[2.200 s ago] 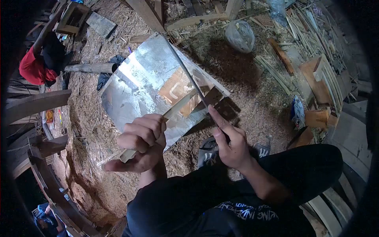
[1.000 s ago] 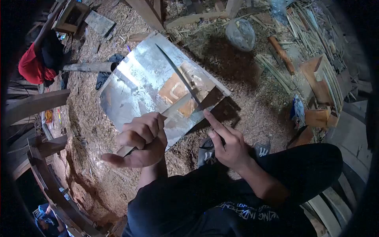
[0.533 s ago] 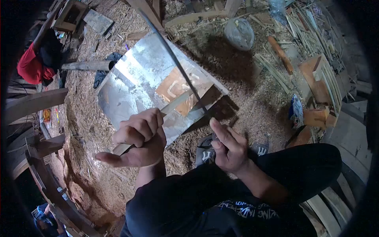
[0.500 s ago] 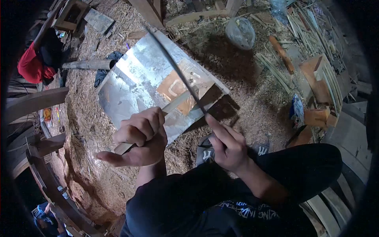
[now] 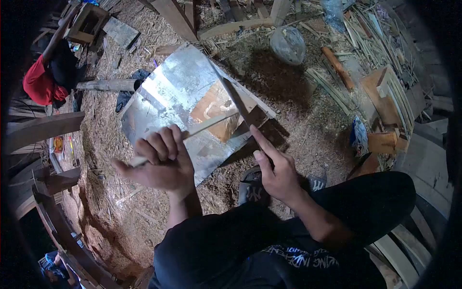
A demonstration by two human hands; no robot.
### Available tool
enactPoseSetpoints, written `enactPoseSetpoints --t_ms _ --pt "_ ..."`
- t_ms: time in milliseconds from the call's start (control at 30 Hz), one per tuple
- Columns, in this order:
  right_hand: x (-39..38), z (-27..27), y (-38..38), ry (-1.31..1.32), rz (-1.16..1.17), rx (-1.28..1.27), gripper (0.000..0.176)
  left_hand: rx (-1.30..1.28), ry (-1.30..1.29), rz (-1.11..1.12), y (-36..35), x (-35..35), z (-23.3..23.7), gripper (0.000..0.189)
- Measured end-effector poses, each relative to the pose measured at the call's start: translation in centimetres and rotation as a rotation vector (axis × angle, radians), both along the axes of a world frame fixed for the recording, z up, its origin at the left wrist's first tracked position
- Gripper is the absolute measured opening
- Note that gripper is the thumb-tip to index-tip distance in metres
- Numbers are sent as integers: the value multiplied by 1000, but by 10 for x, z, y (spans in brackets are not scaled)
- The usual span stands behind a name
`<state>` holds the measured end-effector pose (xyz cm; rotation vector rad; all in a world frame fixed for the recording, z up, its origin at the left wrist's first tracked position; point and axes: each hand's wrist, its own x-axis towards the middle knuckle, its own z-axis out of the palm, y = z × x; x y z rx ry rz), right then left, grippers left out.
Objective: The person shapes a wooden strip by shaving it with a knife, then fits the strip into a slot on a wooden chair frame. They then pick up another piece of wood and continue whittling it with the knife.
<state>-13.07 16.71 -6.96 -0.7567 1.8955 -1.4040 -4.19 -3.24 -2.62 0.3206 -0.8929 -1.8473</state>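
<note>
My left hand [image 5: 163, 161] is closed round a thin pale wooden strip [image 5: 207, 125], its thumb pointing out to the left. The strip's far end reaches the long dark blade [image 5: 237, 99]. My right hand [image 5: 278, 168] grips the blade's near end, its index finger stretched along it. Beneath both lies a worn, silvery board [image 5: 175, 82] with a brown patch [image 5: 211, 103] on it, on the shavings-covered ground.
A clear plastic bag [image 5: 288, 45], an orange-brown wooden piece [image 5: 338, 68] and thin strips lie at upper right. A person in red [image 5: 41, 79] is at upper left, another person [image 5: 57, 267] at lower left. Curved timbers [image 5: 45, 130] stand left.
The blade has swung and drawn down toward me, its far end lower. The wooden strip has turned in my left hand and looks thinner. My left fingers have loosened slightly.
</note>
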Motion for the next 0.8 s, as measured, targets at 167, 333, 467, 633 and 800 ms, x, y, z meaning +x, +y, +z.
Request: enactPoseSetpoints --t_ms 167,333,467,633,800 --pt "3 5 -2 -276 -56 82 48 339 -29 106 -17 12 -10 66" --pt "5 0 0 -497 -114 -35 49 452 39 100 -30 21 -22 66" --pt "8 1 2 -582 -197 -89 48 527 30 227 -27 14 -14 64" --pt "2 4 2 -614 -296 -91 48 489 84 141 -36 27 -26 64" --pt "2 0 4 -605 -250 -102 48 344 271 -122 -42 40 -41 67"
